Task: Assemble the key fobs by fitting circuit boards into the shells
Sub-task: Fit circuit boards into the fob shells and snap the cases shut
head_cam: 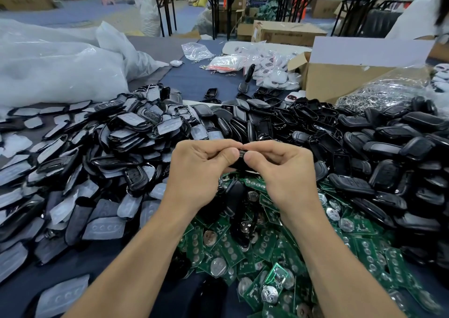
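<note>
My left hand (201, 169) and my right hand (279, 169) meet at the middle of the view, and together they pinch a black key fob shell (241, 160); only a narrow strip of it shows between the thumbs and fingers. Whether a circuit board sits inside it is hidden. Below the hands lies a heap of green circuit boards (274, 249) with round coin cells. A pile of black shell halves (379, 147) spreads to the right. Shells with grey button pads (102, 162) fill the left.
A cardboard box (345, 74) stands at the back right beside a clear bag of metal rings (381, 91). Big white plastic bags (60, 70) lie at the back left. Bagged white fobs (269, 67) sit behind the piles. A person in white (418, 14) is at the far right.
</note>
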A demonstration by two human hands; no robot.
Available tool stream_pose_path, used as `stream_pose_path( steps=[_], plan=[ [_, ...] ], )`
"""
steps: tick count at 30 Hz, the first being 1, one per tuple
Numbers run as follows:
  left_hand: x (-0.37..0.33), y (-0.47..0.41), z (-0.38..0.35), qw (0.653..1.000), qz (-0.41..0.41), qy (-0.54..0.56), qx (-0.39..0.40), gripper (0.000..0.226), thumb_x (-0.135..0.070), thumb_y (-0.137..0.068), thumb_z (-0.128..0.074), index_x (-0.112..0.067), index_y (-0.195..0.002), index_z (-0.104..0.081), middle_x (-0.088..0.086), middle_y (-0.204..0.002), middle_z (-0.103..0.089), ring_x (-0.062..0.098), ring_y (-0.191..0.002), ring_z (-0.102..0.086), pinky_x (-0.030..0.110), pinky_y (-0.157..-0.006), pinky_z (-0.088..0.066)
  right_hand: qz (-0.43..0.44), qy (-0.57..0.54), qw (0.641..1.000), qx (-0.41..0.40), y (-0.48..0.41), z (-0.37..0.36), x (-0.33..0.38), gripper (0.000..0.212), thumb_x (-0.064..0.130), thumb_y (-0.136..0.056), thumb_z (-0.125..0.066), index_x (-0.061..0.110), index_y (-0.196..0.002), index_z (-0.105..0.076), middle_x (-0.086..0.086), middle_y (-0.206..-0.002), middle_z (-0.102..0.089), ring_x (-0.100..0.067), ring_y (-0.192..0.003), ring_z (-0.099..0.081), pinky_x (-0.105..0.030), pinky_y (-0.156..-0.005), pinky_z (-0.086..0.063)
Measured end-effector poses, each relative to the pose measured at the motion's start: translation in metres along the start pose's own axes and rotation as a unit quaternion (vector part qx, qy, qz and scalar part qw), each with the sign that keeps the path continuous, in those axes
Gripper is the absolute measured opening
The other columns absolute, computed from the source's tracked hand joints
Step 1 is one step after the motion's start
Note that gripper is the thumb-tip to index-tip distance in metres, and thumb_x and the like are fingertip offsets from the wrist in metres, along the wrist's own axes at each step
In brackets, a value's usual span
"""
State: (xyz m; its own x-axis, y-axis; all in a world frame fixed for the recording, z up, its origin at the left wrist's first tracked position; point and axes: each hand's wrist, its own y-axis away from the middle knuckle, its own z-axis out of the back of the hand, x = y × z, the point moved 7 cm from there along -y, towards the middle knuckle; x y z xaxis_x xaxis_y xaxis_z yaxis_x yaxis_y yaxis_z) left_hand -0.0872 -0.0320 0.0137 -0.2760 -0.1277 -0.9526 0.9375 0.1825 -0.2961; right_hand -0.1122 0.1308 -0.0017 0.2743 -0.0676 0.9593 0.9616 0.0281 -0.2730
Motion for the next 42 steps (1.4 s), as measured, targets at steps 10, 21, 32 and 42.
stream_pose_path(
  steps=[10,21,32,42],
  plan=[
    [0.004,0.000,-0.001,0.998,0.030,0.049,0.033,0.029,-0.002,-0.085,-0.082,-0.030,-0.093,-0.085,0.003,-0.084,-0.081,0.016,-0.077,-0.078,0.025,-0.073,-0.062,0.049,-0.024,0.998,-0.033,0.006,0.007,0.007,0.022,0.012,-0.082,-0.083,0.031,-0.093,-0.083,0.006,-0.083,-0.080,-0.018,-0.081,-0.079,-0.042,-0.079,-0.064],
    [-0.001,0.002,0.002,0.999,0.019,0.046,0.015,0.028,-0.007,-0.088,-0.080,-0.034,-0.090,-0.085,0.000,-0.086,-0.082,0.019,-0.084,-0.080,0.025,-0.069,-0.062,0.081,0.032,0.995,-0.039,0.007,0.006,0.009,0.016,0.024,-0.086,-0.080,0.037,-0.095,-0.083,0.016,-0.087,-0.080,-0.011,-0.085,-0.077,-0.039,-0.080,-0.063],
    [0.003,0.006,-0.006,0.994,0.053,0.093,-0.010,0.029,0.002,-0.091,-0.074,-0.026,-0.092,-0.083,0.003,-0.089,-0.082,0.016,-0.084,-0.079,0.023,-0.071,-0.061,0.059,0.013,0.997,-0.055,0.005,0.007,0.006,0.020,0.014,-0.085,-0.082,0.032,-0.094,-0.084,0.013,-0.085,-0.080,-0.013,-0.080,-0.078,-0.041,-0.078,-0.064],
    [-0.001,0.006,-0.004,0.993,0.050,0.110,-0.013,0.029,0.000,-0.088,-0.077,-0.027,-0.086,-0.085,0.004,-0.086,-0.082,0.018,-0.081,-0.079,0.025,-0.070,-0.063,0.066,0.001,0.997,-0.047,0.006,0.006,0.007,0.015,0.016,-0.088,-0.080,0.027,-0.096,-0.084,0.011,-0.087,-0.080,-0.015,-0.085,-0.078,-0.041,-0.081,-0.064]
  ],
)
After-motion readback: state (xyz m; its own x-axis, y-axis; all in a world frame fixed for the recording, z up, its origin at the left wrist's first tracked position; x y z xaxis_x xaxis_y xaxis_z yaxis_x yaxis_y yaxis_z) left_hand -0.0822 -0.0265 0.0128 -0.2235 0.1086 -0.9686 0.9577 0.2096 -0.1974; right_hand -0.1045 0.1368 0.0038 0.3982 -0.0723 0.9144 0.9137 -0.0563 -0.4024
